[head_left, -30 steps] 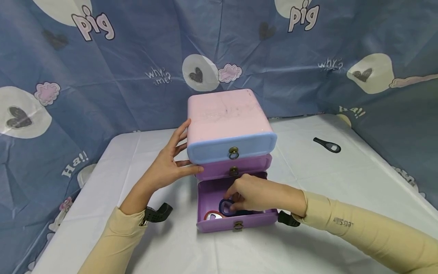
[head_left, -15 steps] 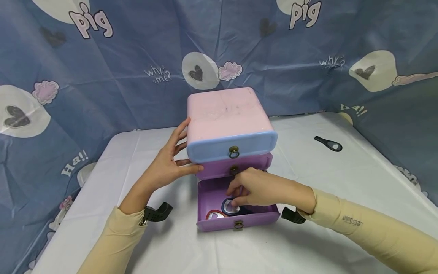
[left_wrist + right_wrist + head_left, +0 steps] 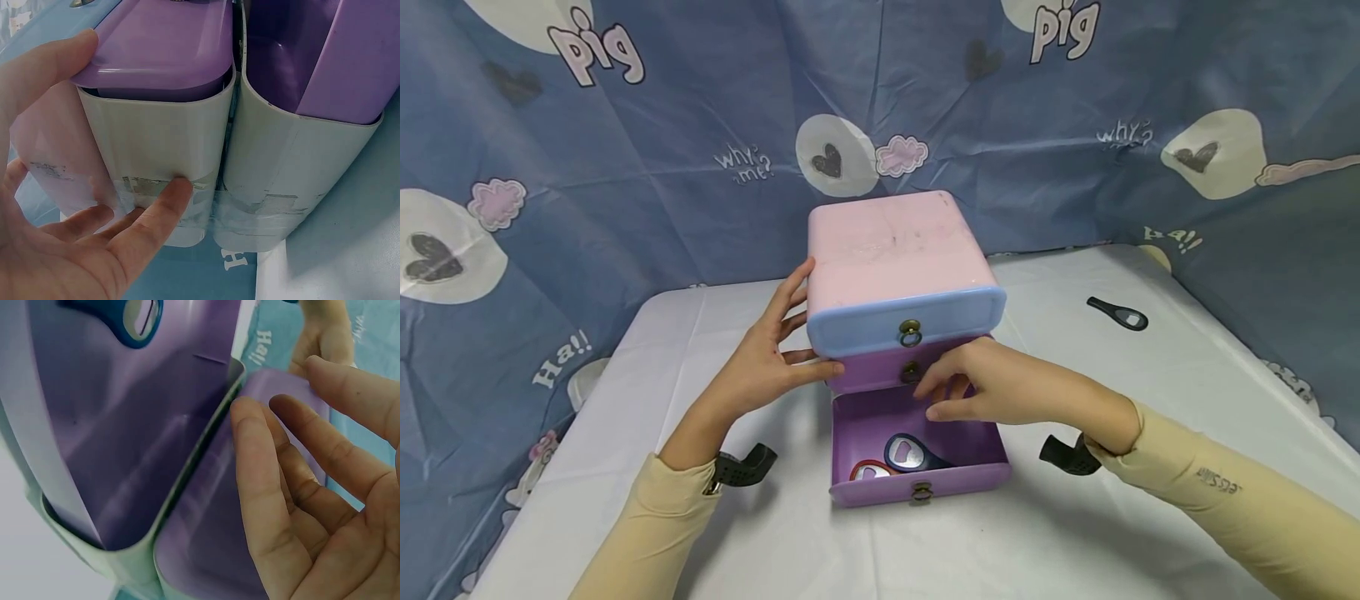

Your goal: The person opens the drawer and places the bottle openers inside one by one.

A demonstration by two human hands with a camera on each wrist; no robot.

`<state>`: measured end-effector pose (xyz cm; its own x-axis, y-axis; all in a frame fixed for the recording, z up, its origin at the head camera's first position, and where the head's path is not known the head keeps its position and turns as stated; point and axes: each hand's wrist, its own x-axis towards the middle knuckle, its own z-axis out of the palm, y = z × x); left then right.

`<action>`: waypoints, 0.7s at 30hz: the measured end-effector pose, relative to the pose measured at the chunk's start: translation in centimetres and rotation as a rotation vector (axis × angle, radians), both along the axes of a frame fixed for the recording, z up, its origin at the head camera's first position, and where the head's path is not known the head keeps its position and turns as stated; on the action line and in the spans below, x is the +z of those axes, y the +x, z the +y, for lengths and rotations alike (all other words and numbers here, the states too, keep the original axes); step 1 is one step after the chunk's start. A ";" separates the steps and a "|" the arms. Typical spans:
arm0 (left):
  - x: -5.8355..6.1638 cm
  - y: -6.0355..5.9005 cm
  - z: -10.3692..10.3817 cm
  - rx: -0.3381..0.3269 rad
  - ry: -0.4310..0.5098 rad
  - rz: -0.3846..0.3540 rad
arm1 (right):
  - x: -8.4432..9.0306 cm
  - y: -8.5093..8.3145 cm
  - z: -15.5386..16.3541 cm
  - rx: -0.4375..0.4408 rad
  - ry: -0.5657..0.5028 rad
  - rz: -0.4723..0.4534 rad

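Note:
A small three-drawer chest (image 3: 895,250) with a pink top stands on the white table. Its bottom purple drawer (image 3: 917,487) is pulled out and holds a dark blue bottle opener (image 3: 910,454) and a red-rimmed one (image 3: 865,472). My left hand (image 3: 767,358) rests flat against the chest's left side, fingers straight, thumb on the middle purple drawer (image 3: 162,44). My right hand (image 3: 977,387) hovers empty above the open drawer, fingers relaxed, close to the middle drawer's front (image 3: 262,456). The blue opener (image 3: 125,319) shows in the right wrist view.
A black bottle opener (image 3: 1117,313) lies on the table (image 3: 1150,400) at the far right. Blue printed cloth (image 3: 625,167) hangs behind and at both sides. The top drawer has a blue front (image 3: 910,325) with a brass ring pull.
My right hand let go of the blue opener, which now lies in the bottom drawer, and rose back toward the middle drawer. The left hand has stayed put.

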<state>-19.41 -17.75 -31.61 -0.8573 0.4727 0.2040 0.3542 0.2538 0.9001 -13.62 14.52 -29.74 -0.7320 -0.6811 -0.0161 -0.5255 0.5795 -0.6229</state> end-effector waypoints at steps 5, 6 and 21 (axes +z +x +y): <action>0.0 0.0 0.0 -0.005 0.006 0.000 | 0.7 0.0 1.2 -0.022 -0.024 0.010; 0.0 0.0 0.0 -0.005 0.007 0.001 | 0.9 0.0 1.4 -0.031 -0.026 0.015; 0.0 0.0 -0.1 -0.011 0.015 0.000 | 4.2 0.6 6.8 -0.201 -0.092 0.029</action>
<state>-19.36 -17.84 -31.65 -0.8519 0.4795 0.2108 0.3568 0.2364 0.9038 -13.00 21.34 -25.51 -0.8523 -0.5193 0.0628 -0.4241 0.6158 -0.6640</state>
